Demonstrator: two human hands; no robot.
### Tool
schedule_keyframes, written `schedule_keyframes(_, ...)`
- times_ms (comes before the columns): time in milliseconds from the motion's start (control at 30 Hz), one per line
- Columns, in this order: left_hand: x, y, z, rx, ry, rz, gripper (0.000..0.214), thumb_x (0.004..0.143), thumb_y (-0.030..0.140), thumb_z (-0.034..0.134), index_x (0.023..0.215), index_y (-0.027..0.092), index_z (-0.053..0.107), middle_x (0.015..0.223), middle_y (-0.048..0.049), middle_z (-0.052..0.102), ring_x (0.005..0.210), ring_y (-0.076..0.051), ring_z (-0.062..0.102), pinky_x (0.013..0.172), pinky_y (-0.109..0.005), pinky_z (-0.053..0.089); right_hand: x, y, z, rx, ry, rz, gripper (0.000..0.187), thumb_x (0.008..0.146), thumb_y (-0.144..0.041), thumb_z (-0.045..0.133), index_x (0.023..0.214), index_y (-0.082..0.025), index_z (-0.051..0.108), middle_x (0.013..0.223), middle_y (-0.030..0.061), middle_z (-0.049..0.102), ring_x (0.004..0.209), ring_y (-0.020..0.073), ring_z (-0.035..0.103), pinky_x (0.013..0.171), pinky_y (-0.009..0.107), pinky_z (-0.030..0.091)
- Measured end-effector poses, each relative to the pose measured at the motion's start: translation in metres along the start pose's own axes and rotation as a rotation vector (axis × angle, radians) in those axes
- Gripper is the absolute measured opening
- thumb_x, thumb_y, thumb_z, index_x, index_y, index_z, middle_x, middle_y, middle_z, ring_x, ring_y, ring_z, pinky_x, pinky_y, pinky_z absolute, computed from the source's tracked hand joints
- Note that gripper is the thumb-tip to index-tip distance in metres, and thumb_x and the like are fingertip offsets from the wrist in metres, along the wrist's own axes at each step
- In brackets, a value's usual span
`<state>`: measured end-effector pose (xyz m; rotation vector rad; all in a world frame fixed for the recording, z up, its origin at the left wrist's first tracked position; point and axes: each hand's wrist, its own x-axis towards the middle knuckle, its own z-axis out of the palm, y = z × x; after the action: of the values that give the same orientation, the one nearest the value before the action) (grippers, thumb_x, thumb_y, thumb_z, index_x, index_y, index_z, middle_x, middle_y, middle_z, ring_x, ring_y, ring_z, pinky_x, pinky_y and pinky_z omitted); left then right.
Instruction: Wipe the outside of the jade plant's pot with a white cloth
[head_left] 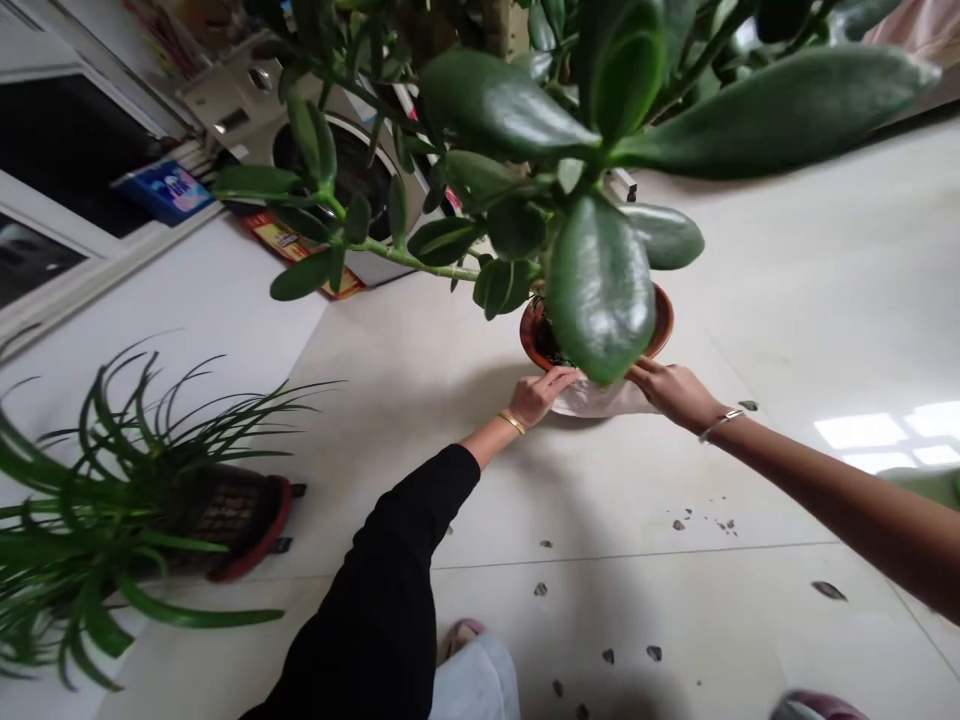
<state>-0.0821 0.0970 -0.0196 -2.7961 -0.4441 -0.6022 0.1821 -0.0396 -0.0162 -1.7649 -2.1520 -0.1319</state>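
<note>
A big jade plant with thick green leaves [600, 285] grows from a terracotta pot [664, 320] with a white lower part [600, 400], standing on the pale tiled floor. My left hand [538, 395], in a black sleeve with a gold bangle, rests on the pot's left front, fingers stretched against it. My right hand [675, 392], wearing a silver bracelet, has its fingers curled against the pot's right front, just under the rim. Leaves hide much of the pot.
A second plant with long thin leaves [97, 500] sits in a dark pot with a red rim [247, 515] at the left. A washing machine [330, 150] stands behind. Fallen leaf bits [652, 652] lie scattered on the floor tiles.
</note>
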Motion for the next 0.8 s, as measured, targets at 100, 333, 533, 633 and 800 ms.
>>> schedule_keyframes(100, -0.006, -0.003, -0.001, 0.030, -0.008, -0.030, 0.050, 0.101, 0.000, 0.045, 0.130, 0.027, 0.075, 0.120, -0.0040, 0.081, 0.071, -0.008, 0.073, 0.060, -0.019, 0.054, -0.004, 0.007, 0.003, -0.011, 0.044, -0.030, 0.048, 0.097, -0.009, 0.047, 0.139, -0.020, 0.066, 0.132, 0.0135, 0.074, 0.075, 0.0185, 0.073, 0.063, 0.030, 0.056)
schedule_keyframes(333, -0.007, 0.000, 0.010, -0.003, -0.028, -0.082, 0.041, 0.106, 0.009, 0.045, 0.127, 0.026, 0.077, 0.116, -0.0037, 0.081, 0.083, -0.009, 0.077, 0.071, -0.018, 0.057, 0.017, -0.055, 0.022, 0.090, 0.032, 0.008, 0.056, 0.094, -0.006, 0.048, 0.148, -0.017, 0.058, 0.140, 0.0193, 0.067, 0.076, 0.0184, 0.073, 0.065, 0.028, 0.058)
schedule_keyframes(533, -0.007, -0.002, 0.011, -0.010, -0.044, -0.099, 0.039, 0.106, 0.010, 0.045, 0.125, 0.022, 0.077, 0.116, -0.0075, 0.081, 0.082, -0.010, 0.077, 0.071, -0.018, 0.057, 0.015, -0.053, 0.030, 0.123, 0.049, 0.036, 0.064, 0.092, -0.005, 0.048, 0.153, -0.023, 0.055, 0.137, 0.0175, 0.070, 0.081, 0.0212, 0.075, 0.071, 0.032, 0.063)
schedule_keyframes(633, -0.006, -0.001, 0.006, -0.019, -0.017, -0.089, 0.040, 0.107, 0.010, 0.044, 0.124, 0.025, 0.077, 0.114, -0.0056, 0.081, 0.083, -0.010, 0.077, 0.068, -0.018, 0.056, -0.001, -0.024, 0.025, 0.072, 0.092, -0.040, 0.066, 0.093, -0.003, 0.044, 0.155, -0.021, 0.053, 0.144, 0.0171, 0.067, 0.083, 0.0201, 0.076, 0.074, 0.033, 0.064)
schedule_keyframes(800, 0.005, 0.015, 0.002, -0.064, 0.011, -0.037, 0.040, 0.108, 0.012, 0.043, 0.127, 0.025, 0.075, 0.117, -0.0049, 0.081, 0.088, -0.010, 0.078, 0.071, -0.018, 0.057, -0.014, 0.000, 0.024, 0.035, 0.143, -0.155, 0.064, 0.095, -0.004, 0.043, 0.157, -0.019, 0.051, 0.149, 0.0163, 0.065, 0.097, 0.0207, 0.077, 0.078, 0.032, 0.065)
